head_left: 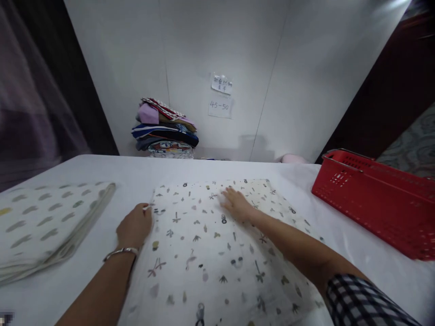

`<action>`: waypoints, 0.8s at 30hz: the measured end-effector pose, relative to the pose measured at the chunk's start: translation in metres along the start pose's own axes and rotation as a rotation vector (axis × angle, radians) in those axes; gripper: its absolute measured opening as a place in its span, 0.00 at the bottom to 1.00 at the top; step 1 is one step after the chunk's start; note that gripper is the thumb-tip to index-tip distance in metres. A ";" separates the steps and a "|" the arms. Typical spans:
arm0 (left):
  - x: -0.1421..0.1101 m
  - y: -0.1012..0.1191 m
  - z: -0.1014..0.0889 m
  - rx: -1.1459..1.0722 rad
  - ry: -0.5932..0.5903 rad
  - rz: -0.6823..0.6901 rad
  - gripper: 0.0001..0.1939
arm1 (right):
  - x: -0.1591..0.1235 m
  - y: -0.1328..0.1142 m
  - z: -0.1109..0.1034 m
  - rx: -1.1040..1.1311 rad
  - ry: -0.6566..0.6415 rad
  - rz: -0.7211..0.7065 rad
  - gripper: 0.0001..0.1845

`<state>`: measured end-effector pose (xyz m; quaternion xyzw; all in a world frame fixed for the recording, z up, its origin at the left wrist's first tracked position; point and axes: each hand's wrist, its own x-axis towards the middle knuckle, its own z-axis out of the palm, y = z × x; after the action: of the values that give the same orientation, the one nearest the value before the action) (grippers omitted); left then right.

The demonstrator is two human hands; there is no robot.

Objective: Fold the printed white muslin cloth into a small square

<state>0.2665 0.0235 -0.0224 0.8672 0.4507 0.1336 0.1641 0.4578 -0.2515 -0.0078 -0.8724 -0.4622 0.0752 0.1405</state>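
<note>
1. Grip first: the left hand (135, 225) is curled at the left edge of the cloth (210, 244); whether any fabric is actually pinched can't be told.
2. The right hand (236, 206) is laid pretty much flat on the cloth's far half, fingers extended, nothing gripped.
3. The cloth is spread on the white table (129, 172), front and centre.
4. A second cloth (37, 217) is parked at left, a red basket (374, 203) at right.
5. A fabric stack (166, 131) is piled by the wall (306, 90).

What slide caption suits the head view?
Right hand resting on a patterned white cloth, left hand at its left edge, red plastic basket to the right.
</note>
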 end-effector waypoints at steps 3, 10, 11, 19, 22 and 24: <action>0.001 0.006 -0.001 0.120 -0.085 -0.048 0.19 | -0.016 0.080 -0.019 -0.141 0.050 0.233 0.35; 0.005 0.013 -0.001 0.257 -0.125 -0.152 0.15 | -0.034 0.182 -0.027 -0.190 0.029 0.455 0.35; 0.005 0.012 0.000 0.256 -0.123 -0.154 0.15 | -0.032 0.187 -0.027 -0.195 0.038 0.454 0.35; 0.006 0.010 0.004 0.218 -0.075 -0.199 0.12 | -0.012 0.221 -0.030 -0.169 0.050 0.551 0.34; 0.004 0.010 0.004 0.187 -0.051 -0.173 0.13 | -0.013 0.215 -0.035 -0.168 0.051 0.560 0.33; 0.002 0.009 0.004 0.146 -0.042 -0.133 0.16 | -0.022 0.201 -0.036 -0.175 0.058 0.562 0.33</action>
<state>0.2754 0.0193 -0.0219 0.8478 0.5121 0.0709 0.1184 0.6127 -0.3828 -0.0363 -0.9767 -0.2032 0.0458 0.0515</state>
